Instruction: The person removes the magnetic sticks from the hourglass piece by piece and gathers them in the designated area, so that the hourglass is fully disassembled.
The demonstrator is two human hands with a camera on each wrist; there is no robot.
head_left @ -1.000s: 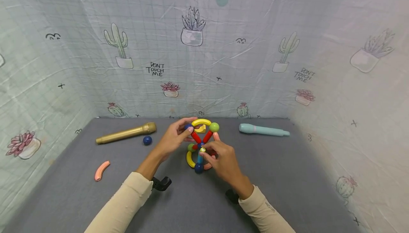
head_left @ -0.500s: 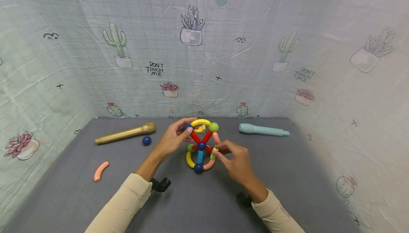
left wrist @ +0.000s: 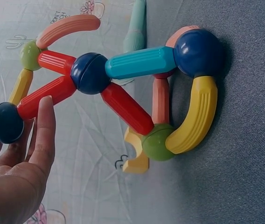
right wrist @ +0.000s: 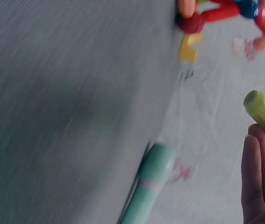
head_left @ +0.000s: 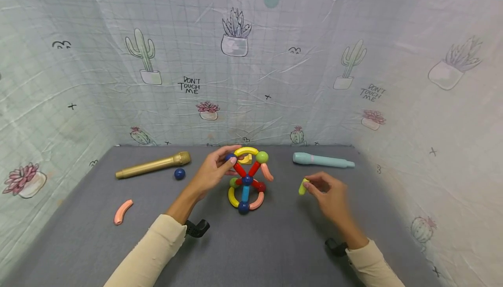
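Backdrop cloth point(head_left: 302, 20) printed with potted cacti and succulents, hung behind and beside a gray tabletop point(head_left: 224, 252); all places are given relative to the ball-and-rod frame point(head_left: 247, 181), which stands near the middle of the tabletop. In its base, curved yellow and pink pieces link green, blue and dark red balls; rods, one light blue and the others red, meet at a central blue ball. Two red rods rise from this ball to an upper blue ball point(head_left: 231, 158) and an upper green ball point(head_left: 262, 157), joined by a yellow arc point(head_left: 246, 150). A pink arc point(head_left: 267, 172) hangs from the upper green ball, its lower end free.

The left hand point(head_left: 214, 169), at the frame's left, pinches the upper blue ball between thumb and fingers, one finger lying against the adjoining red rod. The right hand point(head_left: 329, 195), to the right of the frame and apart from it, pinches a short yellow-green rod point(head_left: 303, 187).

Left of the frame: a loose blue ball point(head_left: 179, 174), a gold microphone point(head_left: 155, 164) and, farther out, a loose pink arc point(head_left: 123, 212). Behind it: a yellow block point(head_left: 246, 159). Right and behind: a pale teal microphone point(head_left: 323, 160).
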